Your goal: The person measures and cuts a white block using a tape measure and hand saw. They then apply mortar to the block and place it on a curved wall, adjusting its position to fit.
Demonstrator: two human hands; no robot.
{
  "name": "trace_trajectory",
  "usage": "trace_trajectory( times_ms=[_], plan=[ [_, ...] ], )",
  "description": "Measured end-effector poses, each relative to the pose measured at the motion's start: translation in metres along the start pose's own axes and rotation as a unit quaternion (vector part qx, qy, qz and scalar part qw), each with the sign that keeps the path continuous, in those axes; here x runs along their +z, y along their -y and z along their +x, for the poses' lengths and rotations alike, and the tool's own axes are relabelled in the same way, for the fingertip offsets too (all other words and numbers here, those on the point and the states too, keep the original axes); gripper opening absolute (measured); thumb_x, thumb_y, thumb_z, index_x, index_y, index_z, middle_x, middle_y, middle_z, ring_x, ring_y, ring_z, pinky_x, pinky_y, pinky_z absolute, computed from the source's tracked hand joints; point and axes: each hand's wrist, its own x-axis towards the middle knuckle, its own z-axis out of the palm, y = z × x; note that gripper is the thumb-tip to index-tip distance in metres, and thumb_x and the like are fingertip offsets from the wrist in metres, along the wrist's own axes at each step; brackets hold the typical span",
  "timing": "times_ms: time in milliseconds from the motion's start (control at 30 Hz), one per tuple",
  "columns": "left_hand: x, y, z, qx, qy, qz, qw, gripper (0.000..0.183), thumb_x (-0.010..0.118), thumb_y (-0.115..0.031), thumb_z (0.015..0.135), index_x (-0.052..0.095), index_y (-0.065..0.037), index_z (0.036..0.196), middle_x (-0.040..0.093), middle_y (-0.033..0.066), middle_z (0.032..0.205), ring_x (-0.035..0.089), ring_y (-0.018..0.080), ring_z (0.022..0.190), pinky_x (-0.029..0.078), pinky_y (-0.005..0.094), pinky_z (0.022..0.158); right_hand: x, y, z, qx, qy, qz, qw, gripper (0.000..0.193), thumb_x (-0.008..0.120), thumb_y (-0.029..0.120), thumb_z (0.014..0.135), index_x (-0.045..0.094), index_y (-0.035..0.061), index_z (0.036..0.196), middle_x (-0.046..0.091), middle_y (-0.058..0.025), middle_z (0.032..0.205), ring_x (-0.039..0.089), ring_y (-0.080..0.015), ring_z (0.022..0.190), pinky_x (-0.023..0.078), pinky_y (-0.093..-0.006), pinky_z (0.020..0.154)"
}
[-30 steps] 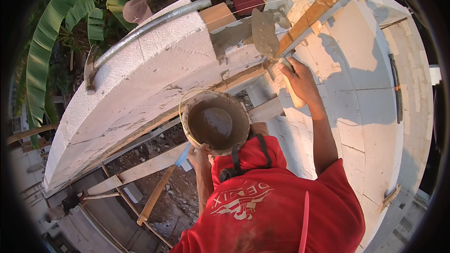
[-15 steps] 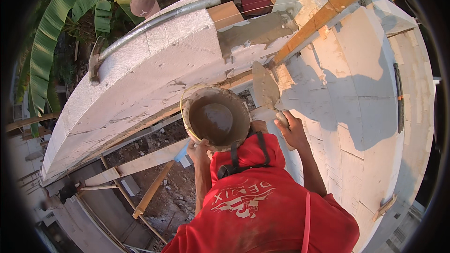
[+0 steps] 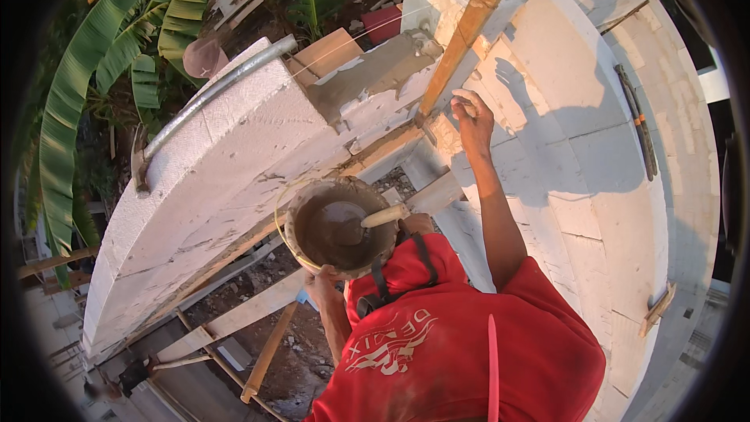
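Note:
My left hand (image 3: 322,281) grips the near rim of a round mortar-caked bucket (image 3: 293,242) with a thin yellowish bail handle. Wet grey mortar (image 3: 336,227) lies in the bottom. A trowel's wooden handle (image 3: 385,216) lies across the bucket's right side; I cannot clearly make out its blade. My right hand (image 3: 473,121) is raised, away from the bucket, near the lower end of a slanted wooden plank (image 3: 473,23). Its fingers are partly bent and apart, with nothing seen in them. The hand's shadow falls on the pale block wall (image 3: 578,148) to the right.
A white block wall (image 3: 211,164) curves across the left, with a hammer (image 3: 211,98) lying on top. Grey mortar (image 3: 375,66) covers a lower stretch beside it, and a string line crosses there. Timber braces (image 3: 269,352) stand over a deep drop below. Banana leaves (image 3: 66,125) hang at far left.
My right hand has let go of the trowel, now left at the bucket, and has risen up and forward. The view has shifted, and my left hand keeps hold of the bucket.

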Motion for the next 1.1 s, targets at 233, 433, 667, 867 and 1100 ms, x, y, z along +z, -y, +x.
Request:
trace_trajectory(
  times_ms=[233, 433, 667, 867, 1100],
  plan=[
    [-0.018, 0.008, -0.004, -0.02, -0.029, -0.004, 0.999, 0.022, 0.062, 0.009, 0.077, 0.065, -0.003, 0.095, 0.064, 0.0041, 0.077, 0.062, 0.0146, 0.064, 0.051, 0.0281, 0.054, -0.02, -0.036, 0.107, 0.046, 0.024, 0.243, 0.969, 0.028, 0.065, 0.008, 0.092, 0.064, 0.009, 0.12, 0.065, -0.002, 0.106, 0.059, -0.0151, 0.096, 0.05, -0.0392, 0.088],
    [-0.026, 0.013, -0.014, -0.02, -0.037, -0.034, 0.999, 0.021, 0.059, 0.01, 0.078, 0.065, 0.001, 0.096, 0.065, 0.0065, 0.077, 0.063, 0.0164, 0.061, 0.054, 0.0283, 0.051, -0.038, -0.025, 0.124, 0.027, 0.137, 0.231, 0.963, 0.037, 0.061, 0.01, 0.094, 0.059, 0.0074, 0.131, 0.063, -0.0016, 0.111, 0.057, -0.0161, 0.099, 0.049, -0.0414, 0.089],
    [-0.03, 0.023, -0.01, -0.009, -0.065, -0.048, 0.997, 0.019, 0.059, 0.011, 0.078, 0.066, 0.001, 0.093, 0.066, 0.0059, 0.076, 0.063, 0.0142, 0.061, 0.051, 0.0252, 0.053, -0.025, -0.016, 0.101, -0.066, 0.123, 0.076, 0.987, 0.036, 0.065, 0.008, 0.097, 0.062, -0.0009, 0.132, 0.066, -0.006, 0.12, 0.063, -0.0145, 0.103, 0.055, -0.0352, 0.087],
    [-0.025, 0.023, -0.005, -0.017, -0.068, -0.052, 0.996, 0.022, 0.06, 0.011, 0.076, 0.065, 0.0, 0.094, 0.067, 0.0059, 0.077, 0.064, 0.0139, 0.062, 0.051, 0.0256, 0.053, -0.022, -0.016, 0.101, -0.088, 0.069, 0.046, 0.993, 0.038, 0.071, 0.008, 0.094, 0.064, -0.0018, 0.13, 0.067, -0.0064, 0.119, 0.063, -0.0129, 0.103, 0.057, -0.0341, 0.088],
    [-0.016, 0.02, -0.004, -0.024, -0.076, -0.034, 0.996, 0.026, 0.06, 0.012, 0.074, 0.065, 0.001, 0.096, 0.067, 0.0049, 0.08, 0.063, 0.0134, 0.063, 0.05, 0.0249, 0.053, -0.022, -0.006, 0.107, -0.082, 0.128, -0.13, 0.98, 0.043, 0.08, 0.018, 0.088, 0.066, 0.0035, 0.126, 0.068, -0.0042, 0.108, 0.061, -0.0114, 0.102, 0.053, -0.0287, 0.086]
  ],
)
